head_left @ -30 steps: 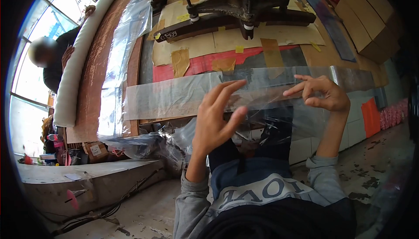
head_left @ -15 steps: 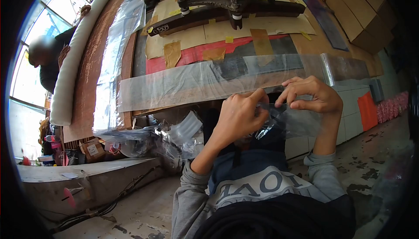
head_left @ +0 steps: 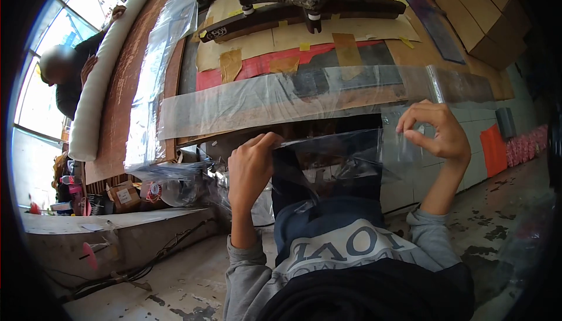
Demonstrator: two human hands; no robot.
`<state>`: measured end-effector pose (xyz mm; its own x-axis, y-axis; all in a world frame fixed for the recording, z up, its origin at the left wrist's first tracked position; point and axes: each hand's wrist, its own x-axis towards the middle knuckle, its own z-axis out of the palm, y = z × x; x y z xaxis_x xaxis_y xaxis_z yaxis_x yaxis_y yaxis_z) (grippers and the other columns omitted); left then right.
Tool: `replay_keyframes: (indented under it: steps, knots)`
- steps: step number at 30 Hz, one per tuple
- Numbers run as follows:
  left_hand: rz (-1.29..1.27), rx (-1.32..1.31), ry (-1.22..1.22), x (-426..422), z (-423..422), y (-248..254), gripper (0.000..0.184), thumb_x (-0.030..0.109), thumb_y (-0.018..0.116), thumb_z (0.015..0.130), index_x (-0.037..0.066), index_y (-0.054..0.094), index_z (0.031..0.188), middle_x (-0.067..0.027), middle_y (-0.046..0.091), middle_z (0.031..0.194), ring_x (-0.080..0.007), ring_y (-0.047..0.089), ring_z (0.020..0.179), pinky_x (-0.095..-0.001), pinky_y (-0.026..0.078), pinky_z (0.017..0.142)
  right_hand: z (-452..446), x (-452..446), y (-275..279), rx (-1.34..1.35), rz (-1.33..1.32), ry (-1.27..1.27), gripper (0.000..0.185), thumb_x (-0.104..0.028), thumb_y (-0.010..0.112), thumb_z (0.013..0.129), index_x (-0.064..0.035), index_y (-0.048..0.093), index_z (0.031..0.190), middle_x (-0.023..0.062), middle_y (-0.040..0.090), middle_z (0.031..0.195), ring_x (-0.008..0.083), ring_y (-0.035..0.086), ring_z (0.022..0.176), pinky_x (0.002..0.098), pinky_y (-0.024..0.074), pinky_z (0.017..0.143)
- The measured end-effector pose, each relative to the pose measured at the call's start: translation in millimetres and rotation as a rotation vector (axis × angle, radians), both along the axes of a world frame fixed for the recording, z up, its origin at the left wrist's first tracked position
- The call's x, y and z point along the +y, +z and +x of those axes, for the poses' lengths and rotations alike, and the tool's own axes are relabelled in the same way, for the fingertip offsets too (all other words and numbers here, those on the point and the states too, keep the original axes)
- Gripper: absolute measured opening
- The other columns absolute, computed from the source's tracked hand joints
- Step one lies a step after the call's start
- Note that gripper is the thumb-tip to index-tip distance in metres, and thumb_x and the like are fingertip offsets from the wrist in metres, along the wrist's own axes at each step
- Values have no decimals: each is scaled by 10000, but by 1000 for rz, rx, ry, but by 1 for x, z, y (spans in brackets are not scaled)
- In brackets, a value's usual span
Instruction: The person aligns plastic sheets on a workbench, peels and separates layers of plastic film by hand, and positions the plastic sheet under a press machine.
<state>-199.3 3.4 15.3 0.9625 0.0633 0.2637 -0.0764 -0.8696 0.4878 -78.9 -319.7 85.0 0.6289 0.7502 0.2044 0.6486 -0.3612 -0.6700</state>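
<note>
A clear plastic sheet [head_left: 345, 145] is stretched between my hands in front of my lap, below the table's front edge. My left hand [head_left: 253, 160] is closed on its left end. On the right, my right hand [head_left: 436, 129] has thumb and fingers curled together, with the sheet's right end at the fingertips. Beyond them a long strip of clear plastic [head_left: 234, 107] lies along the front of the table, over brown and grey surfaces. Behind the strip is a dark metal clamp bar [head_left: 304, 19] with knobs, above taped card.
A person [head_left: 82, 69] at the far left has both hands on a long white roll [head_left: 108, 69]. Folded clear plastic [head_left: 161, 69] lies along the table's left part. Cardboard boxes [head_left: 477, 16] stand back right. An orange sheet [head_left: 493, 150] hangs at the right.
My hands came together at the plastic, then my left hand moved left, spreading the sheet between them. My left fingers, spread at first, are now closed on it.
</note>
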Motion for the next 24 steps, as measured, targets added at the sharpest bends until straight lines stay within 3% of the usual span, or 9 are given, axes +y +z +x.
replay_keyframes:
  steps: [3, 5, 8, 11, 14, 15, 18, 19, 24]
  knots:
    - [217, -98, 136, -15, -14, 30, 99, 32, 602, 767, 93, 581, 842, -41, 602, 750, -245, 620, 708, -377, 476, 593, -28, 26, -6, -186, -215, -112, 313, -358, 737, 760, -78, 595, 759, 36, 648, 720, 192, 635, 733, 337, 423, 759]
    - [233, -194, 100, -29, -19, 39, 112, 35, 612, 756, 92, 584, 848, -34, 591, 738, -228, 619, 700, -373, 475, 595, -55, 61, -31, -394, -134, -253, 415, -478, 728, 754, -92, 578, 769, 17, 601, 689, 178, 613, 674, 331, 418, 769]
    - [259, -308, 76, -39, -28, 56, 161, 36, 635, 713, 93, 617, 863, -28, 623, 791, -208, 646, 741, -344, 496, 640, -76, 88, -69, -226, -191, -391, 221, -219, 781, 724, -104, 600, 780, 25, 623, 643, 194, 620, 611, 325, 445, 700]
    - [261, -499, 165, -30, -36, 62, 184, 31, 646, 659, 90, 650, 833, -45, 671, 892, -224, 681, 847, -317, 513, 701, -76, 69, -96, -58, -158, -535, 147, -153, 754, 729, -118, 621, 782, 38, 653, 669, 229, 617, 620, 361, 433, 643]
    - [305, -559, 192, -15, -48, 66, 149, 38, 661, 620, 77, 642, 762, -40, 668, 815, -246, 685, 906, -343, 520, 728, -74, 43, -119, -129, -188, -618, 102, -139, 744, 730, -127, 652, 772, 41, 673, 716, 229, 628, 665, 363, 436, 674]
    - [314, -591, 230, -11, -52, 62, 124, 61, 670, 617, 69, 637, 736, -45, 669, 778, -273, 687, 911, -367, 523, 738, -78, 38, -114, -153, -244, -638, 82, -123, 732, 738, -121, 668, 790, 31, 678, 745, 218, 637, 754, 370, 425, 771]
    - [283, -681, 414, 3, -68, 61, 127, 94, 690, 616, 39, 621, 707, -66, 666, 743, -306, 689, 900, -385, 533, 763, -75, 17, -127, -308, -323, -735, 74, -105, 728, 739, -113, 666, 780, 22, 681, 772, 210, 630, 820, 381, 387, 863]
    - [272, -716, 415, 7, -72, 61, 125, 94, 690, 620, 33, 617, 702, -70, 665, 739, -310, 688, 900, -390, 534, 765, -74, 12, -128, -170, -340, -752, 106, -76, 718, 740, -120, 667, 822, 24, 681, 841, 209, 628, 900, 432, 346, 956]
    - [286, -777, 324, 21, -86, 55, 89, 6, 601, 664, -26, 598, 747, -127, 649, 779, -325, 667, 950, -332, 548, 689, -82, 33, -132, -78, -166, -431, 267, -93, 729, 712, -150, 670, 967, 18, 673, 982, 197, 604, 1045, 526, 265, 1046]
